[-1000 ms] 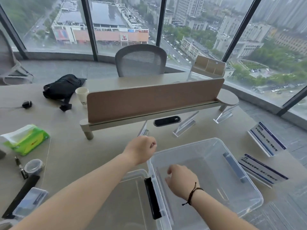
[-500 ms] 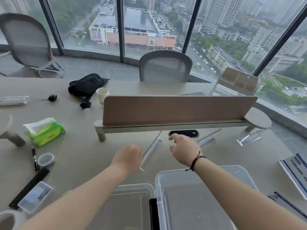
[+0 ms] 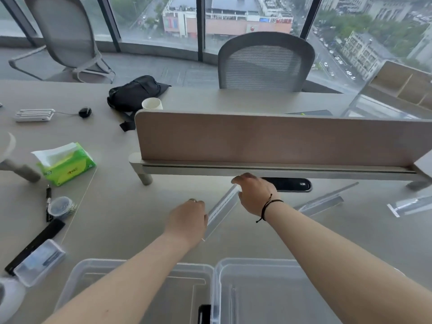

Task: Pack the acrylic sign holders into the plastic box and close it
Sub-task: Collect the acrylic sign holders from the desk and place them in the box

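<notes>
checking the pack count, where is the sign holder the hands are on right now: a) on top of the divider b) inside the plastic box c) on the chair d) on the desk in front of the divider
d, the clear sign holder sits between the left hand and right hand on the desk, below the divider, short of the plastic box.

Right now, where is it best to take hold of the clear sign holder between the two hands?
Probably by its two short ends, one hand from each side: the sign holder lies long, thin and slanted, left hand near end, right hand far.
</notes>
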